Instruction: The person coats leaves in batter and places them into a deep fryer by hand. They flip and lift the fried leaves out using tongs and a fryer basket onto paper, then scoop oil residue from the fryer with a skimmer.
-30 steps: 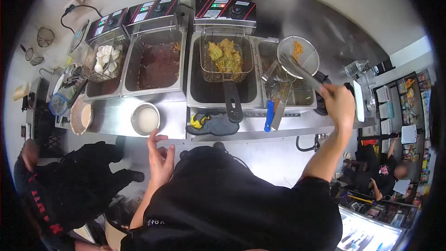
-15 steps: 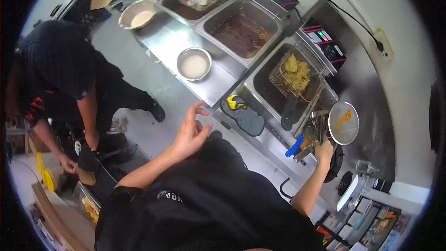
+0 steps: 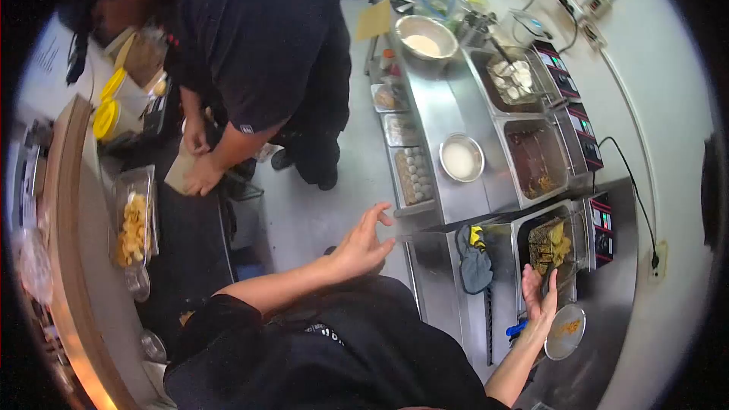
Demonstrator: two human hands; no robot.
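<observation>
My left hand (image 3: pixel 364 244) is raised over the floor, fingers apart and holding nothing. Beside the fryer, my right hand (image 3: pixel 538 300) has its fingers and thumb spread around the dark handle of a fry basket, not closed on it. Golden fried food (image 3: pixel 558 244) lies in that basket. A round strainer (image 3: pixel 565 338) with orange crumbs rests just beyond my right hand. A blue handle (image 3: pixel 516 329) shows beside my right wrist. The grey and yellow glove (image 3: pixel 476 266) lies at the counter's front edge.
A bowl of pale liquid (image 3: pixel 461 158) and a larger bowl (image 3: pixel 427 36) stand on the counter. Behind them are a dark-oil fryer (image 3: pixel 536 158) and a basket of white pieces (image 3: pixel 512 80). At left, a person (image 3: pixel 266 45) bends over a dark counter near a food tray (image 3: pixel 135 220).
The view has turned left, showing more of the co-worker and the left counter. My right hand has let go of the strainer and moved to the basket handle. My left hand stays open.
</observation>
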